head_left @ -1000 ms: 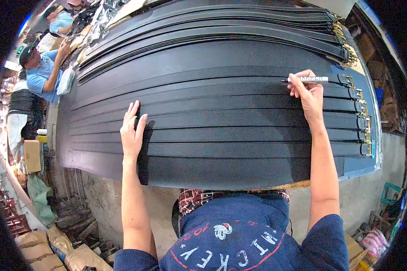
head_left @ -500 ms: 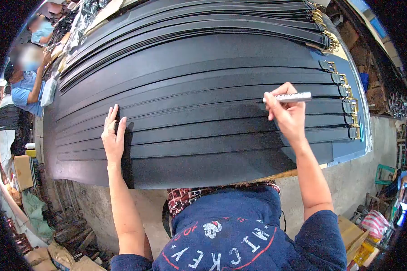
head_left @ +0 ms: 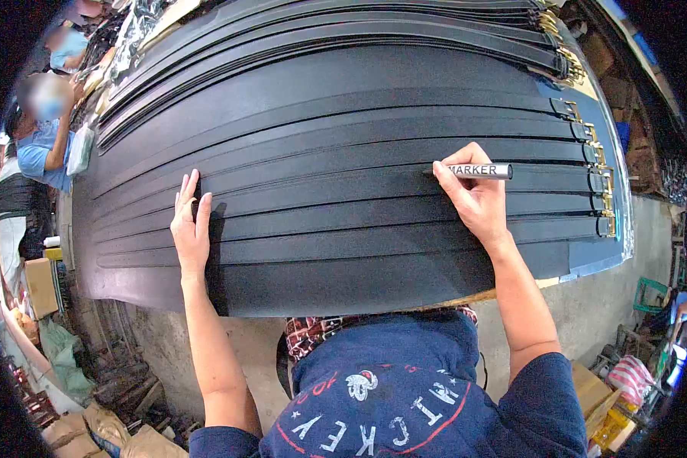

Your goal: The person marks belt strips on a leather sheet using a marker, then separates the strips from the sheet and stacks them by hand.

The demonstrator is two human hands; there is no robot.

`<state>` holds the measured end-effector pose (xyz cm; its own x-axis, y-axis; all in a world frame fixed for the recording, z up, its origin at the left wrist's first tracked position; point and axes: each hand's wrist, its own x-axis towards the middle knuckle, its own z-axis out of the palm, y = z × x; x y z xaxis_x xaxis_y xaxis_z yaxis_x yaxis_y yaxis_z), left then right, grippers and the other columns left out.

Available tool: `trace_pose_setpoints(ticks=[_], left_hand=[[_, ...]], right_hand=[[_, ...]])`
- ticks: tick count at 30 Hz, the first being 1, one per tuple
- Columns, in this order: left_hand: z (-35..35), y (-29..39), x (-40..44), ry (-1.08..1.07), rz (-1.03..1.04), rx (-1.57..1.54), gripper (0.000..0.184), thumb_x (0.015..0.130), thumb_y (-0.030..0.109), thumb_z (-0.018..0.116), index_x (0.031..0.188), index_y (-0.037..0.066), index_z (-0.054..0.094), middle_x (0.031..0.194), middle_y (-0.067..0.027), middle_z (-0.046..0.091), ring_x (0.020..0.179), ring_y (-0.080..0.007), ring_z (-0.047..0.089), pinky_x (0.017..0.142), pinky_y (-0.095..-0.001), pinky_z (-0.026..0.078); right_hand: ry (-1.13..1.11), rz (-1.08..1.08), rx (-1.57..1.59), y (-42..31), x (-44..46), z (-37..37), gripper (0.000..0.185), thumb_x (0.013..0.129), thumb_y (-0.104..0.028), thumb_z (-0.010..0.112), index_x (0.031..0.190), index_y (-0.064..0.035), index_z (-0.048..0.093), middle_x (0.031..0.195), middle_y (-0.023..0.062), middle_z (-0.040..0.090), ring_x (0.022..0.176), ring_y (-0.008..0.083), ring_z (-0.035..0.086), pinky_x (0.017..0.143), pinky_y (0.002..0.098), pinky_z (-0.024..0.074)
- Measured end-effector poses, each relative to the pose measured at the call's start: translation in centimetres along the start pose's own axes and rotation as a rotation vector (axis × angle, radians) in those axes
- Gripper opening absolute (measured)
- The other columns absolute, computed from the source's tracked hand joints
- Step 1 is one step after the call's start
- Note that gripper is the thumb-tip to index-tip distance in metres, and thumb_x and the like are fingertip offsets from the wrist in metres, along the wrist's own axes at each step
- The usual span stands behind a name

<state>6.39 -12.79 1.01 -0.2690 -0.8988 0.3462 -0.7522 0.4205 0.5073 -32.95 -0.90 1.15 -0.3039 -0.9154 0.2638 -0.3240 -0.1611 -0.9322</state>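
Observation:
Several long black belts lie side by side across a dark sheet, their gold-coloured buckles at the right end. My left hand rests open on the left part of the belts, fingers stretched out and thumb apart. Pinched in my right hand is a silver marker with "MARKER" printed on its barrel. It lies nearly level, its tip pointing left at a belt in the middle of the row. I cannot tell whether the tip touches the belt.
A thick stack of more belts with buckles lies along the table's far side. Two people sit at the far left, one in a blue shirt. Cardboard boxes stand left of the table. A striped bag is at the lower right.
My right hand and the marker have moved slightly left, and the printing on the barrel has turned into view. My left hand stays flat in nearly the same place.

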Motion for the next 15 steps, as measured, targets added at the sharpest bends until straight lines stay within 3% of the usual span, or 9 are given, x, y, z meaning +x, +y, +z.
trace_pose_setpoints(ticks=[7,13,15], left_hand=[[-0.15,0.00,0.07,-0.029,0.007,-0.008,0.037,0.095,0.017,0.051,0.127,-0.002,0.053,0.135,-0.0122,0.050,0.132,-0.0241,0.039,0.107,-0.0327,0.027],[-0.14,0.31,0.02,-0.002,-0.013,-0.006,0.038,0.092,0.013,0.054,0.128,0.000,0.053,0.134,-0.0131,0.052,0.131,-0.0252,0.042,0.106,-0.0326,0.030],[-0.10,0.49,0.08,0.025,-0.006,-0.014,0.037,0.089,0.015,0.061,0.121,-0.002,0.056,0.132,-0.0126,0.054,0.129,-0.0283,0.044,0.106,-0.0373,0.031]], right_hand=[[0.003,0.038,-0.066,-0.52,-0.10,0.31,0.018,0.085,-0.012,0.069,0.074,-0.0061,0.055,0.062,-0.0058,0.047,0.054,0.0009,0.037,0.047,0.0202,0.0288],[0.045,0.020,-0.061,-0.20,-0.06,0.87,0.020,0.083,-0.010,0.069,0.070,-0.0059,0.055,0.063,-0.0047,0.048,0.055,0.0017,0.039,0.048,0.0200,0.0300],[0.045,0.028,-0.033,-0.27,-0.09,0.79,0.020,0.083,-0.010,0.069,0.070,-0.0061,0.055,0.063,-0.0046,0.048,0.055,0.0016,0.039,0.048,0.0199,0.0301]])
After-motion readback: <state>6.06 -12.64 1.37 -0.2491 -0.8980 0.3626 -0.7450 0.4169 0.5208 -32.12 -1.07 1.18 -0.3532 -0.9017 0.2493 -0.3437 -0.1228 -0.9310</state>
